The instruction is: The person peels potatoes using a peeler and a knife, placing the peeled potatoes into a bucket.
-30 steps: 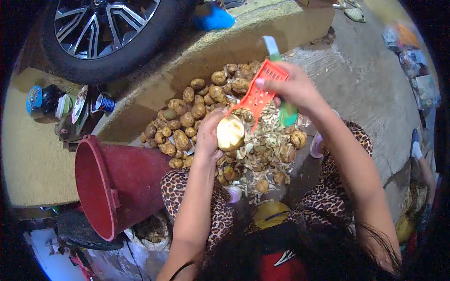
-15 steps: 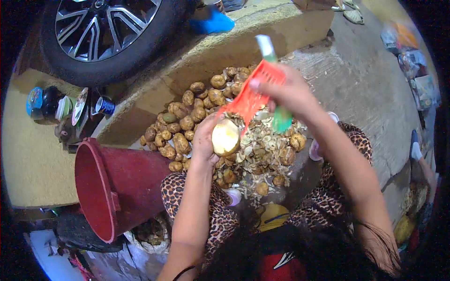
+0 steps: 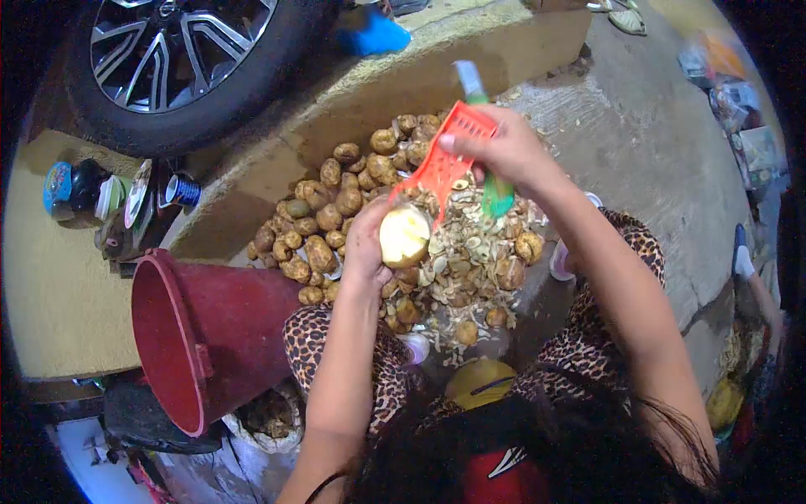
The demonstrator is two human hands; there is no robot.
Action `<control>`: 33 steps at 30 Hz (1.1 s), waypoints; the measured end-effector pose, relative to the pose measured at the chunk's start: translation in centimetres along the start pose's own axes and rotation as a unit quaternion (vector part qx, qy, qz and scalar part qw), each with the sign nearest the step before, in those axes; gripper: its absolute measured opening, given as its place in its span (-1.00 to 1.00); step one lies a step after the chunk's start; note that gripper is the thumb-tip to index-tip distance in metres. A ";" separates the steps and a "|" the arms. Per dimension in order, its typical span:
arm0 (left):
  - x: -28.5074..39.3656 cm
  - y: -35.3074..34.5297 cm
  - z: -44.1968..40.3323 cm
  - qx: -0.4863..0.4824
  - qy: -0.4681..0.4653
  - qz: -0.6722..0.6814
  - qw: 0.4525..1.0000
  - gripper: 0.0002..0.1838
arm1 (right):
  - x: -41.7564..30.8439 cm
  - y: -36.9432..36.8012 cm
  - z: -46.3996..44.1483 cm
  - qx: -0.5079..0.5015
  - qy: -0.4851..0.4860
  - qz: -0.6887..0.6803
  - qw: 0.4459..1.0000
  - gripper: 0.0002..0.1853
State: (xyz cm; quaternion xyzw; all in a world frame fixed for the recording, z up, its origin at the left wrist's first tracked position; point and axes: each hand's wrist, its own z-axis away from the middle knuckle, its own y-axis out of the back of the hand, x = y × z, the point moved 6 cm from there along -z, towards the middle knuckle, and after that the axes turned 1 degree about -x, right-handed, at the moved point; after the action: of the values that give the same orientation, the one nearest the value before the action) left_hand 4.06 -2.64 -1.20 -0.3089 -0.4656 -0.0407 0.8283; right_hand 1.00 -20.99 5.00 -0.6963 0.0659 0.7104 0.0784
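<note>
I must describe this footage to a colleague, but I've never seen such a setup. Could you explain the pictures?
There is no robot: a person does the work, bare-handed. The view comes from one camera worn on the head, looking forward and down. The left hand holds a pale, rounded, mostly peeled potato. The right hand holds an orange-red, slotted plastic peeler, its forked end close to the potato; a green implement with a pale, blurred end seems gripped there too. On the rough grey ground lie a heap of brown, rounded, unpeeled potatoes and a scatter of pale, thin peelings. To the left is a large dark-red plastic bucket.
</note>
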 end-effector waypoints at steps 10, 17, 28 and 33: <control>0.0 0.4 0.5 -0.010 -0.026 -0.038 0.999 -0.83 | 1.1 1.2 0.0 0.040 0.055 0.076 0.995 -0.76; 0.4 0.7 0.0 -0.003 -0.040 -0.031 0.999 -0.88 | 1.0 -3.3 2.4 -0.065 -0.059 -0.035 0.996 -0.75; 0.0 0.9 -0.1 -0.012 -0.034 -0.022 0.999 -0.88 | 1.2 -1.5 1.8 -0.006 -0.032 -0.016 0.999 -0.78; 0.7 1.6 -0.2 0.010 -0.037 -0.004 0.999 -0.76 | 0.7 2.2 -0.3 0.081 -0.007 -0.037 0.996 -0.79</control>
State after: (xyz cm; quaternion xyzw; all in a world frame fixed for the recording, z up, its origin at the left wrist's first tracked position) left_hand 5.13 -1.33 -1.47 -0.3003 -0.4978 -0.0274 0.8132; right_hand 0.82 -23.16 4.22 -0.6847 0.0968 0.7042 0.1609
